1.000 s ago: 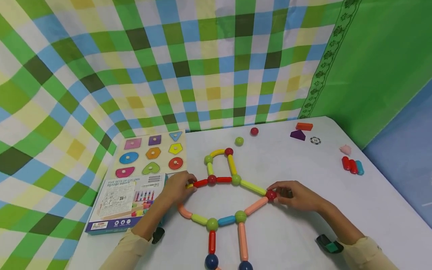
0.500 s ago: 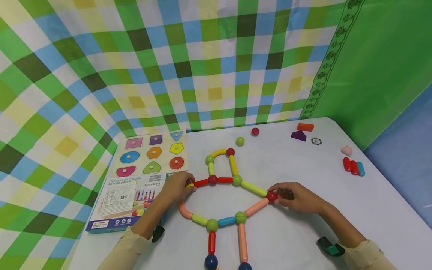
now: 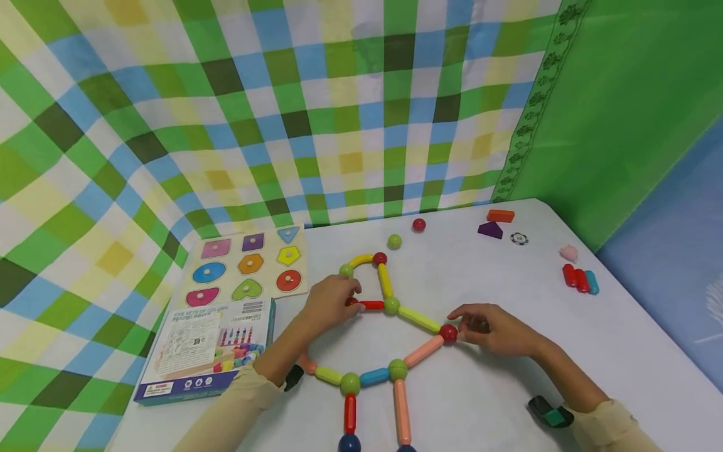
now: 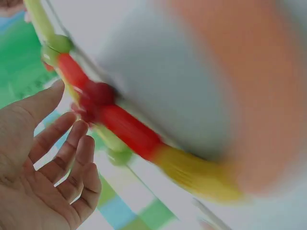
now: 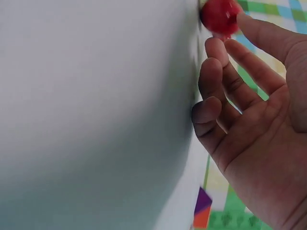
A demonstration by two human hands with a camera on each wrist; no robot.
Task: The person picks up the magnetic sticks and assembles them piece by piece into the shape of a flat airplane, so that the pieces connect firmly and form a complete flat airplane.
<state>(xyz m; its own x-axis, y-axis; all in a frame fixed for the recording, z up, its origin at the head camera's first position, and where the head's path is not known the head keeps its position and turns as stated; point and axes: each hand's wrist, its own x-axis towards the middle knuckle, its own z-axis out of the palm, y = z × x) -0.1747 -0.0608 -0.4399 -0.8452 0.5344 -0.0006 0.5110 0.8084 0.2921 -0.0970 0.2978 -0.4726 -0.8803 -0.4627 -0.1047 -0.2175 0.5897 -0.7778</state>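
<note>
A figure of coloured rods and balls lies on the white table. In the head view, my left hand (image 3: 330, 301) reaches over its upper left, fingertips at a red ball (image 4: 98, 93) between two red rods. The left wrist view shows loosely bent fingers beside that ball, with a gap between thumb and fingers. At the figure's right corner, my right hand (image 3: 494, 328) has its fingertips right beside another red ball (image 3: 449, 333), which joins a lime rod (image 3: 419, 319) and a salmon rod (image 3: 424, 351). My left hand and forearm hide the left curve.
Left stand a boxed bead set (image 3: 198, 351) and a shape puzzle board (image 3: 271, 295). Behind the figure lie a loose green ball (image 3: 394, 241) and red ball (image 3: 418, 225). Several small pieces, including a purple block (image 3: 490, 230) and an orange block (image 3: 500, 216), lie at right.
My left hand has let go of the yellow piece at the left and moved right to the red ball. My right hand has eased slightly off its ball. The head view has shifted a little.
</note>
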